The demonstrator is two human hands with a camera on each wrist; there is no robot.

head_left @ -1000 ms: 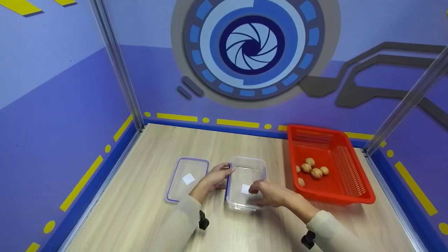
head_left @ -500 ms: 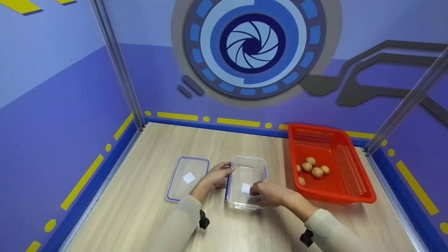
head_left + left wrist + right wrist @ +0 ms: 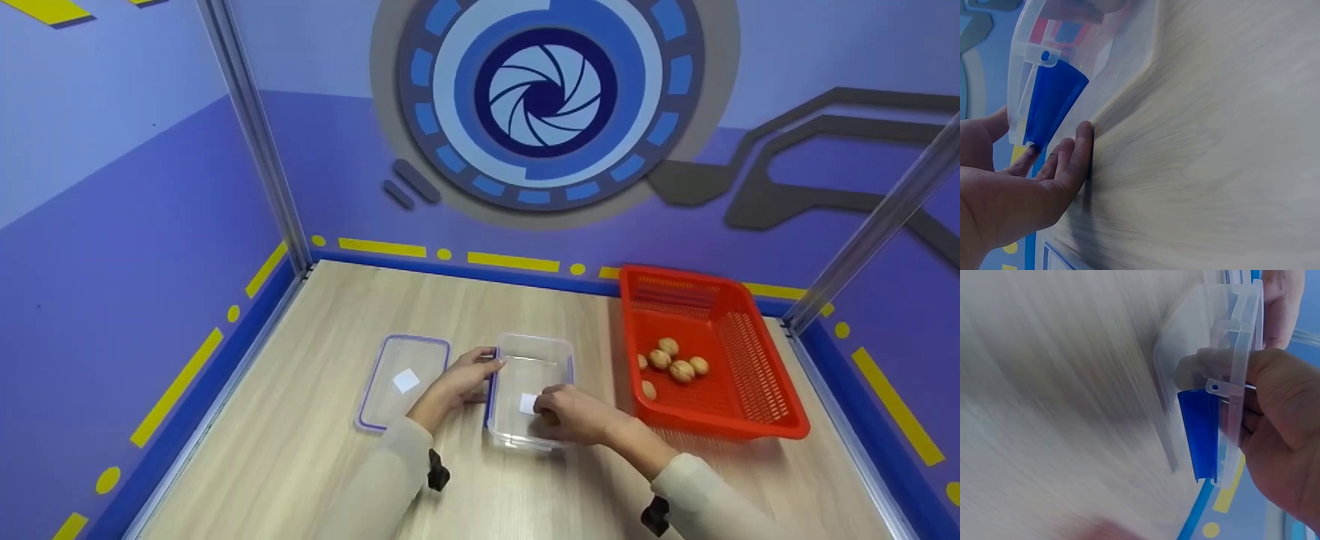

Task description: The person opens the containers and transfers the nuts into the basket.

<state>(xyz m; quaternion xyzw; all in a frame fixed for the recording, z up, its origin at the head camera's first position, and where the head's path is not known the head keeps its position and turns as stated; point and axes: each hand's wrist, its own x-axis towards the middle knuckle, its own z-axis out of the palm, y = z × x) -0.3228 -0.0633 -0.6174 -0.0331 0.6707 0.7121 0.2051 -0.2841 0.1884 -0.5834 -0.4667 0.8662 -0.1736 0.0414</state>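
Note:
A clear plastic food container point(image 3: 529, 375) with blue side latches and a white label stands without its lid mid-table. My left hand point(image 3: 466, 379) holds its left side; the thumb lies at the rim and the fingers are outside, by the hanging blue latch point(image 3: 1055, 98). My right hand point(image 3: 577, 416) reaches over the right wall, fingers down inside. Through the cloudy plastic, a rounded brownish shape, apparently a walnut point(image 3: 1188, 372), shows at its fingertips. The flat lid point(image 3: 397, 405) with a blue-purple seal lies left of the left hand.
At the right stands a red perforated basket point(image 3: 750, 426) with several walnuts point(image 3: 681, 370) in its left part. Patterned blue-purple walls and metal corner posts point(image 3: 259, 142) bound the wooden table point(image 3: 285, 442) at the back and sides.
The right hand's fingers have drawn slightly closer together inside the container. The left hand, container, lid and basket keep their places; the head view has shifted a little.

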